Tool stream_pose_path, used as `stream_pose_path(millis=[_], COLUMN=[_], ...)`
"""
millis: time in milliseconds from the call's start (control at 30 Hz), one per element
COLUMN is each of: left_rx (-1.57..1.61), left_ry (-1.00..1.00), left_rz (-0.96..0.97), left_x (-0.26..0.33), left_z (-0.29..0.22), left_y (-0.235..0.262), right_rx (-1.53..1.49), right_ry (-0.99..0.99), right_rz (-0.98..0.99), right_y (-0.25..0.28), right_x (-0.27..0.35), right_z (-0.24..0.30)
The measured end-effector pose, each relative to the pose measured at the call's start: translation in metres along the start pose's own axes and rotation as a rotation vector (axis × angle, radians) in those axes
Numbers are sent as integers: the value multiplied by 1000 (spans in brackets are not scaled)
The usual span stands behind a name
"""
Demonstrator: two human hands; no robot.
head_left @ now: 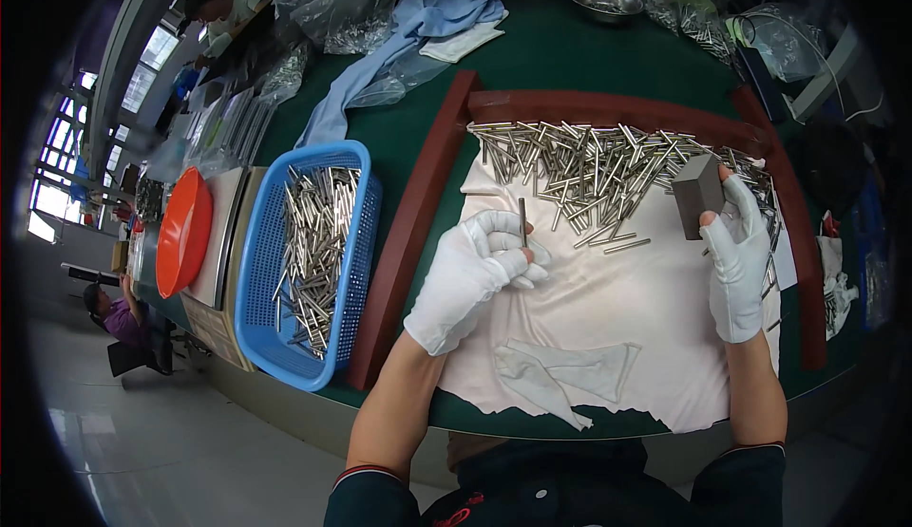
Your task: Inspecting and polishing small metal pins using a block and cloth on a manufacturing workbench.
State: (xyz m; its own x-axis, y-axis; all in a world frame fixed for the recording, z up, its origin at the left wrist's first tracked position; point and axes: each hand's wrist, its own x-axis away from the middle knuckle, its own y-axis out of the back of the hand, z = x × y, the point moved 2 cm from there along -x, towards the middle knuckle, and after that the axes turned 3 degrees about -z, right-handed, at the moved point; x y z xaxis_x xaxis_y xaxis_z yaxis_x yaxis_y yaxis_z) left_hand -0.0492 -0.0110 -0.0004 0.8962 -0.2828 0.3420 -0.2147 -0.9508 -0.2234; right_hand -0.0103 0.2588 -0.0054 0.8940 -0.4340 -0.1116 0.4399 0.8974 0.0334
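Note:
My left hand (483, 263), in a white glove with bare fingertips, pinches a thin metal pin (522, 221) held upright over the pale cloth (608, 313). In my gloved right hand (739, 261) is a grey rectangular block (696, 197), gripped between thumb and fingers at the cloth's right side. Behind both hands a heap of loose metal pins (608, 171) lies on the cloth, with a few single ones at its front edge. A blue plastic basket (365, 242) full of similar pins stands left of my left hand.
A reddish-brown wooden frame (418, 214) borders the cloth on three sides. A crumpled white rag (570, 372) lies near the front edge. Farther left is an orange bowl (185, 233). A metal bowl (604, 0), plastic bags (347, 9) and a blue cloth (380, 52) lie at the back. Two people sit beyond, at left.

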Motion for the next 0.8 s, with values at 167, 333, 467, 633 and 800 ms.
stream_pose_path(millis=[167,333,467,633,800], left_rx=[-1,22,-11,-35,-17], left_ry=[15,19,20,20,15], left_rz=[-27,-22,-39,-40,-21], left_x=[-2,-1,-1,0,0], left_z=[-2,-2,-3,-3,-3], left_y=[4,1,-1,0,-1], right_rx=[15,34,1,11,25], right_ry=[-4,-16,4,-25,-20], right_rz=[-6,15,1,-4,-8], right_y=[0,1,1,-2,0], right_x=[-2,-3,-2,-3,-2], right_z=[-4,-5,-4,-2,-3])
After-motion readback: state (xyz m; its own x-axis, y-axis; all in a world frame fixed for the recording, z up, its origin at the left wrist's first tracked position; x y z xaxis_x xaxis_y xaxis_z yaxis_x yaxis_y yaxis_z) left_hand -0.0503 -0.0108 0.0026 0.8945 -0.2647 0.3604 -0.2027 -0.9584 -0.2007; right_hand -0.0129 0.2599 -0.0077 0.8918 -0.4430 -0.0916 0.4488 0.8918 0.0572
